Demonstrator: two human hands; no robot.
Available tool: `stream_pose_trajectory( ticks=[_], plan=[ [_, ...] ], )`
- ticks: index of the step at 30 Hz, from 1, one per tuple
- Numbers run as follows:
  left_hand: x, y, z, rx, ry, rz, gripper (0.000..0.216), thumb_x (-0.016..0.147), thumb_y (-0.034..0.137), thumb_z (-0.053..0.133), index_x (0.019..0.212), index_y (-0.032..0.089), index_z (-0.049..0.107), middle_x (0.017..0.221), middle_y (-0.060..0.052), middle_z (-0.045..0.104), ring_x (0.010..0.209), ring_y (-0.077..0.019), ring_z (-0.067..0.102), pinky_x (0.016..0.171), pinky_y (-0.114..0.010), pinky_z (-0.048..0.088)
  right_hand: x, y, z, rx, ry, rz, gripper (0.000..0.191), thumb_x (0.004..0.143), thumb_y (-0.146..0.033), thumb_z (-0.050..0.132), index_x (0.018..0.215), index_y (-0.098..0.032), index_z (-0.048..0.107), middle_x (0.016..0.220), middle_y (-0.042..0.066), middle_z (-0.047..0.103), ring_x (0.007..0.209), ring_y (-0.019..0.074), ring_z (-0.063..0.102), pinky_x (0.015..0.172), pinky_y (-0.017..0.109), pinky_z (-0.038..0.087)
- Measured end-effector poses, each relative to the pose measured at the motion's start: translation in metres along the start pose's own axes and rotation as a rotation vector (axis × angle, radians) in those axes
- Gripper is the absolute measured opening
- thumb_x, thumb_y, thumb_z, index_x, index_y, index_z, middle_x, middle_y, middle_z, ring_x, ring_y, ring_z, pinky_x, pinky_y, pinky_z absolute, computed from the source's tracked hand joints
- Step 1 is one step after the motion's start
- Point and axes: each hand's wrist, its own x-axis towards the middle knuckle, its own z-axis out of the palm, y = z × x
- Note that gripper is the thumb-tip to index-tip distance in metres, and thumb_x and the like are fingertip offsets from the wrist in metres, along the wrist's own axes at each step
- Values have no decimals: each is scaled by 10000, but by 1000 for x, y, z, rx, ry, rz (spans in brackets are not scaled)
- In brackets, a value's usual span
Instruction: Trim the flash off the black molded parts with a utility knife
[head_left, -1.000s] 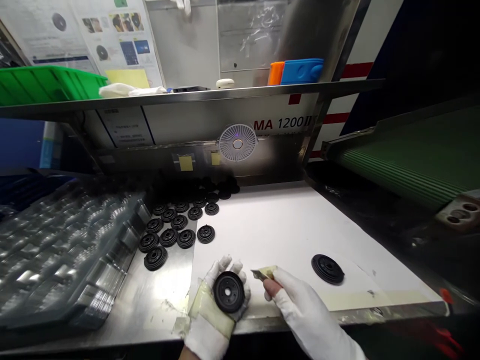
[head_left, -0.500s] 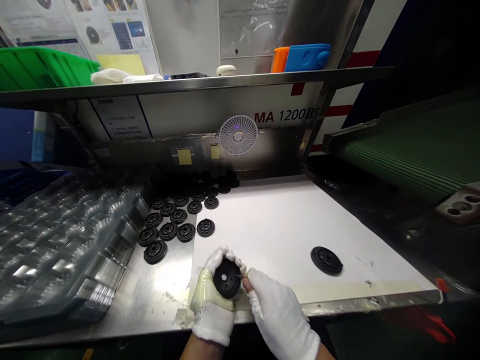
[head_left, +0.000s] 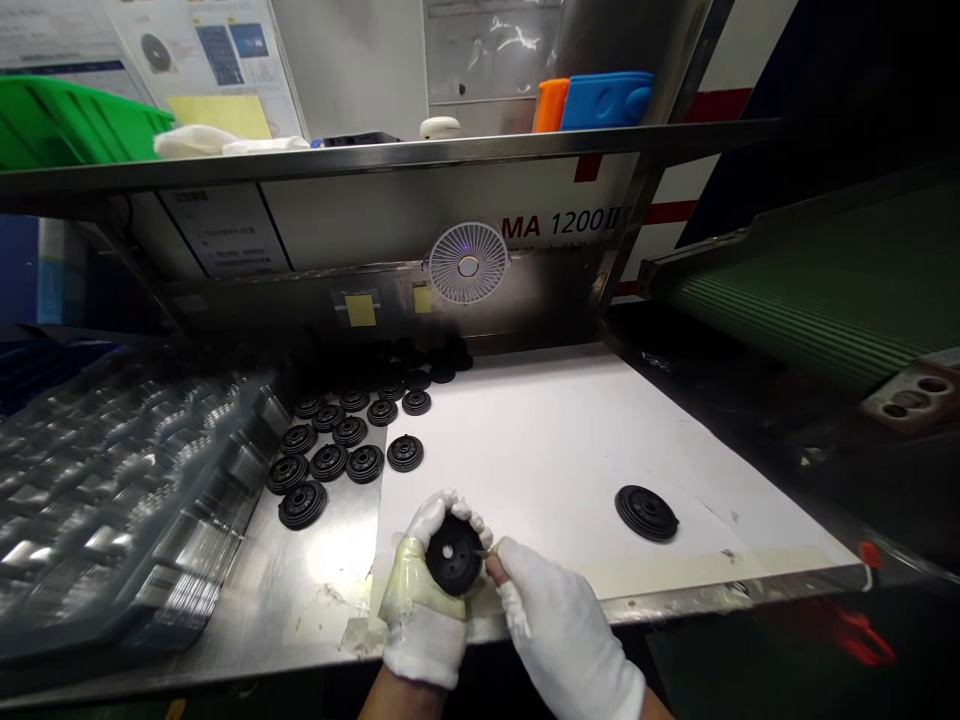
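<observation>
My left hand (head_left: 424, 600), in a white glove with yellowish coating, is wrapped round a black round plastic part (head_left: 454, 556) with a hole off its middle. Its flat face is turned up toward me. At the right rim of that part, my right hand (head_left: 559, 625), in a white glove with a bare fingertip showing, pinches a small thin blade (head_left: 481, 553). The blade's tip touches or nearly touches the rim; most of it is hidden in the fingers. Another black ridged disc (head_left: 646, 513) lies on the white sheet (head_left: 525, 440) to the right.
Several black ridged discs (head_left: 349, 432) lie at the left of the bench. Stacked clear plastic trays (head_left: 150, 520) stand farther left. A small white fan (head_left: 468, 263) is at the back, below a metal shelf (head_left: 450, 152) with a green bin (head_left: 71, 125). A green conveyor (head_left: 832, 290) is at right.
The camera view has shifted slightly, so the bench and shelf sit a little more to the left and higher. Both hands keep nearly the same hold on the black part and blade.
</observation>
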Motion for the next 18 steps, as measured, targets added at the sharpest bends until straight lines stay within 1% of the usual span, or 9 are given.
stream_pose_trajectory(
  ticks=[2, 6, 9, 13, 15, 18],
  plan=[
    [-2, 1, 3, -3, 3, -18, 16, 715, 130, 589, 719, 145, 584, 660, -16, 562, 621, -126, 551, 610, -261, 484, 1, 2, 2, -18, 34, -8, 209, 896, -249, 298, 747, -239, 445, 644, -10, 556, 560, 173, 511, 518, 290, 310],
    [0, 1, 4, -23, 12, -1, 50, 701, 103, 577, 669, 141, 572, 618, -13, 550, 594, -129, 545, 577, -256, 479, 2, 0, 7, -17, 37, -17, 232, 908, -278, 279, 760, -239, 454, 646, -11, 557, 531, 164, 501, 491, 288, 294],
    [3, 2, 0, -53, 19, 24, 49, 701, 104, 576, 682, 149, 577, 623, -9, 553, 605, -130, 552, 586, -261, 481, 2, -4, 9, 9, 53, -19, 227, 903, -277, 278, 775, -238, 461, 652, -8, 564, 523, 162, 503, 481, 288, 291],
    [5, 2, -7, -41, -22, 18, 27, 709, 126, 581, 705, 151, 590, 640, -15, 557, 630, -139, 563, 595, -266, 482, -1, -6, 8, 47, 56, -10, 225, 895, -265, 277, 756, -239, 452, 641, -13, 564, 518, 157, 507, 476, 279, 301],
    [6, 3, -9, -26, -34, 20, 19, 714, 133, 582, 708, 148, 591, 646, -17, 558, 632, -138, 561, 599, -268, 483, -3, -6, 8, 44, 24, -15, 232, 897, -274, 277, 740, -239, 444, 635, -15, 565, 519, 156, 512, 467, 272, 302],
    [6, 5, -7, -34, -4, 58, 33, 708, 117, 579, 696, 148, 583, 633, -11, 551, 614, -131, 549, 598, -268, 482, -7, -8, 7, 29, -42, -83, 236, 892, -282, 295, 702, -238, 427, 607, -22, 554, 511, 155, 517, 457, 269, 297]
  ],
)
